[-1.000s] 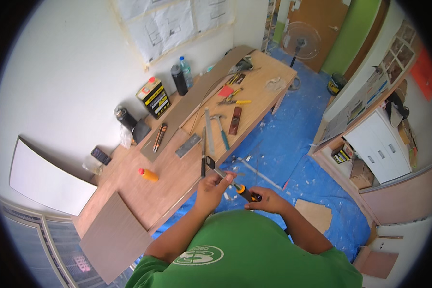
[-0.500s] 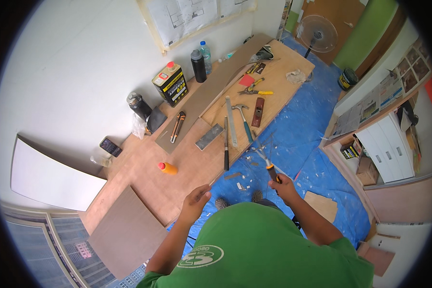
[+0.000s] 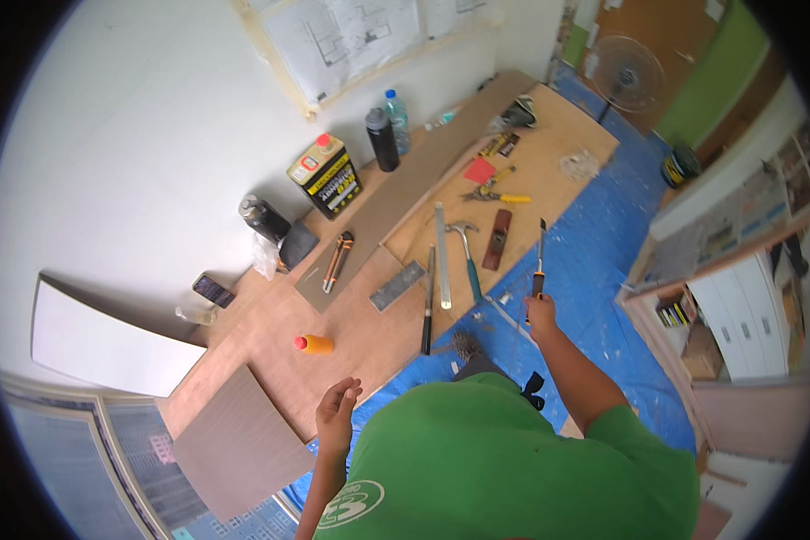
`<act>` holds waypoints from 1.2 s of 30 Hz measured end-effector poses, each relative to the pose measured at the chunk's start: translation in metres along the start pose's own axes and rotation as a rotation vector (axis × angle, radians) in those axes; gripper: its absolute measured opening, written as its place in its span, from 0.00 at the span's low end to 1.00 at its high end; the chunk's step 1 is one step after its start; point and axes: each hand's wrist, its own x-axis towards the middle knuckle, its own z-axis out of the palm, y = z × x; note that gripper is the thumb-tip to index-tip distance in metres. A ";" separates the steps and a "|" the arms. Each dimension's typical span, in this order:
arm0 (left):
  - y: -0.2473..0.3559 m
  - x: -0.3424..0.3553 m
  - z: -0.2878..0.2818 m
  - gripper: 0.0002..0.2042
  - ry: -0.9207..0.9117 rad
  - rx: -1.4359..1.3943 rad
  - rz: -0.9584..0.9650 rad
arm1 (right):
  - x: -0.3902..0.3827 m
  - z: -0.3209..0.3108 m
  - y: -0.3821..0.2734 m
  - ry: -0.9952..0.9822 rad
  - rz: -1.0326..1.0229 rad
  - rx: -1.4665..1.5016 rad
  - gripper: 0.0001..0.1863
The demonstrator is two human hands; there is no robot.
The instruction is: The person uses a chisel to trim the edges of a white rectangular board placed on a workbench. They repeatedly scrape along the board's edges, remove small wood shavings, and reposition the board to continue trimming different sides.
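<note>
My right hand grips the black-and-orange handle of a chisel-like tool, held upright over the blue floor sheet with its dark tip pointing away from me. My left hand hovers by the near edge of the workbench, fingers loosely bent and nothing visible in them. Closest to it on the bench is an orange bottle with a red cap. Between the hands lie a black-handled file, a steel ruler, a claw hammer and a grey block. A brown hand plane rests near the right edge.
A utility knife lies on a long brown strip. Yellow-handled pliers are farther off. A glue can and bottles stand along the wall. A brown sheet overhangs the left end. Blue sheeting covers the floor.
My right hand has raised the tool, swinging its tip from the bench edge to point away from me. My left hand has moved slightly left and nearer me. The view has shifted.
</note>
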 end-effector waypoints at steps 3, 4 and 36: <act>0.012 0.007 0.025 0.18 0.116 -0.022 -0.016 | 0.078 0.023 -0.006 0.049 0.030 0.006 0.12; 0.016 0.008 0.034 0.18 0.135 -0.031 -0.016 | 0.102 0.030 -0.008 0.087 0.032 -0.039 0.10; 0.032 -0.005 0.169 0.23 0.486 -0.068 -0.055 | 0.254 0.067 -0.103 -0.202 0.139 -0.643 0.23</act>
